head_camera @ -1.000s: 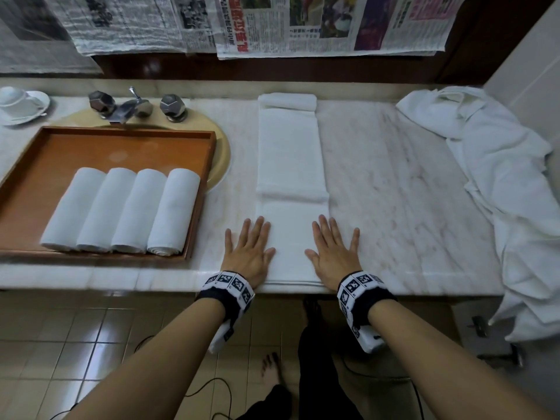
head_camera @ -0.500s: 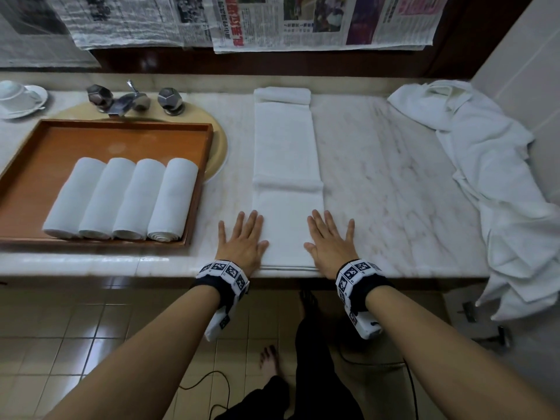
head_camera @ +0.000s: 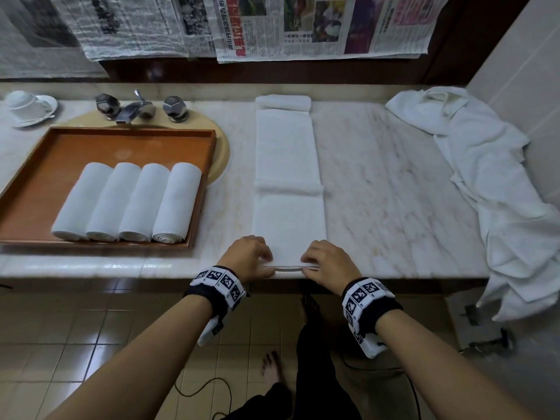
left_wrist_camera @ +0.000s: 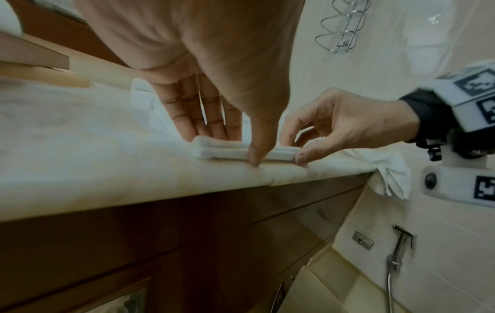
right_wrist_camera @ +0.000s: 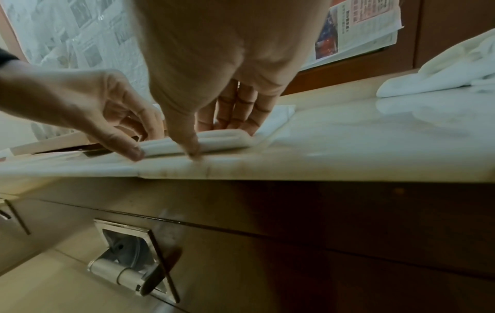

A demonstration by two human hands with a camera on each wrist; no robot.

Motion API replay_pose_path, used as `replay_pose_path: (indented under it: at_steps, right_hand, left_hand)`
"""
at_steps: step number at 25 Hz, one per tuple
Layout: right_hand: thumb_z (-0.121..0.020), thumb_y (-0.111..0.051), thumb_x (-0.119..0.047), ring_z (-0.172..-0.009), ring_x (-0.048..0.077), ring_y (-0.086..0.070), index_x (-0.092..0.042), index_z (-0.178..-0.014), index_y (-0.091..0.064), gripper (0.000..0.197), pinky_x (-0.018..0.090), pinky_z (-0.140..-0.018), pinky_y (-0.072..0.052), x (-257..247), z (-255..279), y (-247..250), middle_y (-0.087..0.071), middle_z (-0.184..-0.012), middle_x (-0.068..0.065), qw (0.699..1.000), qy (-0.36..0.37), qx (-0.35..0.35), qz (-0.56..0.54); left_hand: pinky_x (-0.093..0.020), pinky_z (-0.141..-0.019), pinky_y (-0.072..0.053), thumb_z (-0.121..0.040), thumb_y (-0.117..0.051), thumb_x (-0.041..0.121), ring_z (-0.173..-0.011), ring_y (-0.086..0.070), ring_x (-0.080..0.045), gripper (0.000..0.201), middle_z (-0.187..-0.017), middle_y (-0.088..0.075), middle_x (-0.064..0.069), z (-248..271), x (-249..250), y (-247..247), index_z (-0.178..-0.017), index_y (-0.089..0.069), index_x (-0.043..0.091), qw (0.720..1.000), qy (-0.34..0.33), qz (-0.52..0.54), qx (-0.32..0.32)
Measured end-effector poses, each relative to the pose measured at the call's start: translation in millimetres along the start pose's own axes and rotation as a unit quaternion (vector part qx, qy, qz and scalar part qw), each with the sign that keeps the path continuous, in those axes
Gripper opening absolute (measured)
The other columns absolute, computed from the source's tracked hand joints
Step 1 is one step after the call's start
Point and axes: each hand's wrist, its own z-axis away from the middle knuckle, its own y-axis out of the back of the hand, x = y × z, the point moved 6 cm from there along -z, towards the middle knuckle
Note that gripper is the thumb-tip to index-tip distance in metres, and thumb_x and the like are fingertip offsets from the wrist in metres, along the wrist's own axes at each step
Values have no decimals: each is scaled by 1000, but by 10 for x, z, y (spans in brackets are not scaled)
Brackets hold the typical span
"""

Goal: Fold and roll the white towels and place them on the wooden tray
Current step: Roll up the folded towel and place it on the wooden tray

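Folded towel [head_camera: 288, 165]: head view shows it as a long narrow white strip lying on the marble counter [head_camera: 394, 189], running from the back wall to the front edge, with a small roll at its far end and a cross fold near its middle. Left hand [head_camera: 247, 259] and right hand [head_camera: 328, 262] sit at the two near corners, each pinching the near edge between thumb and curled fingers. Wooden tray [head_camera: 127, 140] lies to the left, partly over the basin, holding four rolled towels [head_camera: 127, 201] side by side, touching. A heap of loose white towels [head_camera: 500, 189] lies at the right end and hangs over the counter edge. A cup on a saucer [head_camera: 27, 106] stands at far left, beside the tap [head_camera: 136, 109]. Newspaper sheets [head_camera: 230, 25] hang on the wall

Left wrist view: the left hand [left_wrist_camera: 214, 89] has its fingers [left_wrist_camera: 203, 118] laid on top of the towel edge [left_wrist_camera: 235, 151] and thumb against its front face; the right hand [left_wrist_camera: 343, 122] pinches the same edge just beside it

Right wrist view: the right hand [right_wrist_camera: 227, 80] has its fingers on top and thumb in front of the layered edge [right_wrist_camera: 222, 139]; the left hand [right_wrist_camera: 101, 105] pinches the other end. The edge is slightly raised off the counter
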Motion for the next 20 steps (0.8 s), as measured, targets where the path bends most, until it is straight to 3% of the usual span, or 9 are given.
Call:
replay_pose_path:
  at_steps: [3,8,12,15,20]
  right_hand:
    - [-80,-67,-17,-91,17,-57,-15,-91,-73,13,38,-76,-51,62,30,43,-65,-91,-3,1000,-11,3,11]
    - [-84,-64,-13,-89,18,-57,-13,-96,-74,16,31,-80,-49,189,117,117,-67,-91,-1,1000,-13,23,4]
    - [-90,-61,-16,-91,18,-56,-13,-100,-72,15,26,-84,-43,222,112,155,-67,-94,0,999,-44,8,-7]
    - [-90,-59,-15,-90,17,-56,-15,-99,-65,10,28,-82,-44,239,118,174,-65,-93,-2,996,-76,-1,-34]
    - [-90,-59,-13,-85,17,-60,-19,-94,-61,7,30,-81,-50,233,86,212,-65,-91,-1,989,-134,-16,-63]
  left_hand:
    - [-34,-81,-48,-78,-71,25,-87,-56,-14,16,-90,-65,4,17,-5,25,-91,-75,17,1000,4,-9,-3]
    - [-30,-73,-46,-78,-67,14,-82,-59,-20,16,-89,-65,-1,85,-77,11,-93,-74,11,999,-17,19,25]
    - [-23,-73,-44,-81,-69,11,-76,-59,-13,15,-89,-67,1,110,-144,53,-95,-73,11,997,-19,61,49]
    - [-19,-71,-46,-80,-75,12,-72,-58,-7,11,-79,-64,6,112,-190,116,-88,-67,14,991,13,119,54]
    - [-2,-65,-38,-80,-77,14,-73,-61,-6,4,-77,-68,6,59,-272,157,-84,-75,13,984,90,139,61]
